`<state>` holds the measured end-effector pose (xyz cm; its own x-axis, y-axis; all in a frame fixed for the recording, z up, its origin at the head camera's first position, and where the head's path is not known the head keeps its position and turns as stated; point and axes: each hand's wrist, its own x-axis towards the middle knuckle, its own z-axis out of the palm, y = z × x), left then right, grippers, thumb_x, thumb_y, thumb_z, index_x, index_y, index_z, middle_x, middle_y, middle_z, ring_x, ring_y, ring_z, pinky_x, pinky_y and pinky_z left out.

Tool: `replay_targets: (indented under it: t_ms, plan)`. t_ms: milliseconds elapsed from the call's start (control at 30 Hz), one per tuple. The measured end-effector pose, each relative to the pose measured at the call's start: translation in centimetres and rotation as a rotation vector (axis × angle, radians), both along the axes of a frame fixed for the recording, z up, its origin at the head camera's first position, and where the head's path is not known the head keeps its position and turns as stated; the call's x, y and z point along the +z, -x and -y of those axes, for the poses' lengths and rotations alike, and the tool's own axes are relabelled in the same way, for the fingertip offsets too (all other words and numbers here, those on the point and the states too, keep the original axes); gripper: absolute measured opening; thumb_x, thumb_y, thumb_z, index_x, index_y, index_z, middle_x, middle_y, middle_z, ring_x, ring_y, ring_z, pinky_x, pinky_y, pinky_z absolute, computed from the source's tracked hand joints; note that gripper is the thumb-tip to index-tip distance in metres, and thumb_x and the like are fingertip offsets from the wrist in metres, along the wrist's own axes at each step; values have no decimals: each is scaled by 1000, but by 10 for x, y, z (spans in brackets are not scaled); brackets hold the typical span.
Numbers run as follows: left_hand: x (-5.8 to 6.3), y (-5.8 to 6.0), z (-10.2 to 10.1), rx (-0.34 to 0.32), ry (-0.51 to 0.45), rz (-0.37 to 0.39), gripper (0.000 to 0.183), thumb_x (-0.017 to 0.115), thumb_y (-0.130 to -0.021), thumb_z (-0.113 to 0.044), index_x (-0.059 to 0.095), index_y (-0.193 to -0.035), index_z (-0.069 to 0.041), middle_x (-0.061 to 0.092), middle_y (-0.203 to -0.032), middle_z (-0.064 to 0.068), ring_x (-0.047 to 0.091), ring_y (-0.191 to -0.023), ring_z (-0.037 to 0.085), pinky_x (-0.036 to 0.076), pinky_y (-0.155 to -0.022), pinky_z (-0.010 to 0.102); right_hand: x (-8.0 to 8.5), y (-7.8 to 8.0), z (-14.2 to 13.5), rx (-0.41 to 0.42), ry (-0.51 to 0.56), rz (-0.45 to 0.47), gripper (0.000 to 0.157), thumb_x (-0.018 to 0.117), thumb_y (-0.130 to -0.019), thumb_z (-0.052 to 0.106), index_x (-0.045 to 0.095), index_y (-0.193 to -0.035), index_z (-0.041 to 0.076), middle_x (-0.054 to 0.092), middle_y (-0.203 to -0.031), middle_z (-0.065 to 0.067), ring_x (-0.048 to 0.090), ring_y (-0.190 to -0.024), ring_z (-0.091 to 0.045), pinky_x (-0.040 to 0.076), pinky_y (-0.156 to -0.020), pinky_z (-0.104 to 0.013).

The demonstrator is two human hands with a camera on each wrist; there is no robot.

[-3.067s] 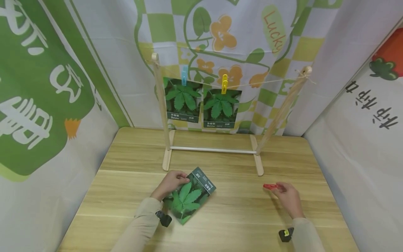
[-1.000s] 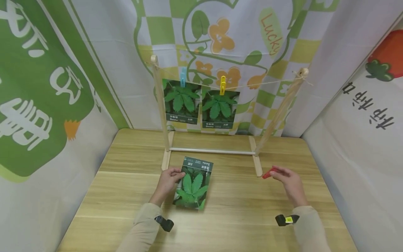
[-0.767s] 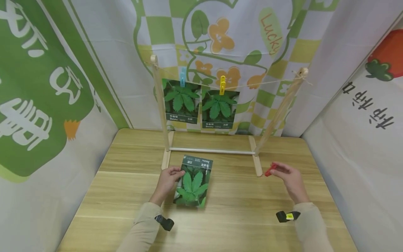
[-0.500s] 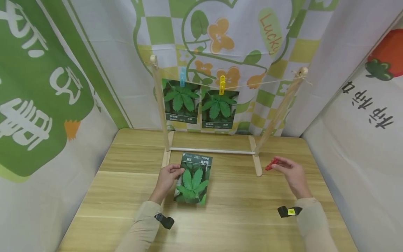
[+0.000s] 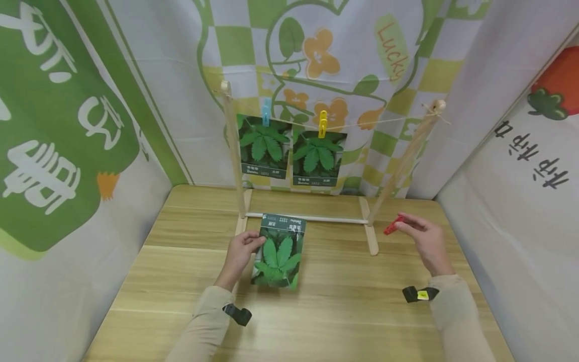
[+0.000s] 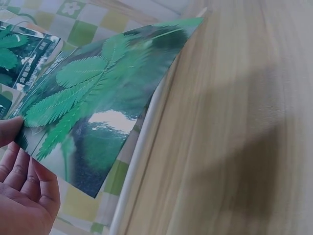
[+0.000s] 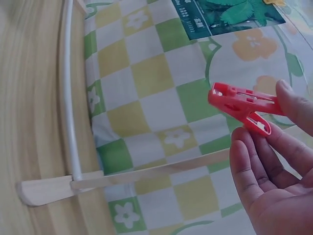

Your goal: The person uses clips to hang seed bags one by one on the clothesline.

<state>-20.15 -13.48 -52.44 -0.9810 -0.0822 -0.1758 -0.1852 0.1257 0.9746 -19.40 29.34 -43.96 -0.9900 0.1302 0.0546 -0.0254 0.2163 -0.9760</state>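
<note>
My left hand [image 5: 239,254] pinches the left edge of a glossy green leaf-picture card [image 5: 279,251], its dark title band at the far end. The left wrist view shows the card [image 6: 93,93] tilted above the table, thumb on one face. At the right, my right hand [image 5: 427,239] holds a red clothespin [image 5: 392,225] by its handles; in the right wrist view the clothespin [image 7: 244,103] sits between thumb and fingers. Two matching cards hang from a string on a wooden stand, the left card [image 5: 264,148] under a blue clothespin [image 5: 266,111], the other card [image 5: 318,158] under a yellow clothespin [image 5: 322,124].
The stand's left post [image 5: 233,156] and right post [image 5: 404,163] rise from flat wooden feet joined by a white rod [image 5: 325,219]. The string [image 5: 380,121] runs between the post tops. A patterned curtain [image 5: 235,45] hangs behind the wood-grain table [image 5: 334,317].
My left hand has turned the card upright and moved it forward, so it now overlaps the white rod in view. My right hand has lifted the red clothespin forward, beyond the stand's right foot.
</note>
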Motion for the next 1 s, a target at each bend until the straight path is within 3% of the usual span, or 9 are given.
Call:
replay_targets:
  t_ms: [167,467,800,1000]
  plan:
    - [7,2,1,7,-18,-27,23,68,-91,-13,64,-105,5,70,-86,-1,61,-79,5,51,-74,20,8,2,0,44,56,-17,29,75,-85,14,71,-114,16,72,-90,17,65,-84,3,50,-80,-8]
    - [15,9,4,30,-20,-79,22,68,-90,-10,65,-104,7,73,-87,2,63,-74,3,53,-70,19,25,8,1,60,86,-82,25,74,-84,5,72,-104,21,73,-89,15,67,-84,3,51,-79,-8]
    - [29,15,0,29,22,-117,22,70,-90,-13,66,-104,5,73,-95,8,62,-77,2,52,-73,19,42,15,2,81,98,-125,36,76,-82,2,66,-116,-5,74,-89,11,68,-82,2,54,-75,-10]
    - [37,17,-1,18,38,-144,21,69,-90,-14,67,-102,2,72,-93,7,62,-79,5,52,-72,21,49,18,4,65,67,-121,28,78,-81,3,72,-109,6,75,-88,12,69,-81,1,54,-75,-11]
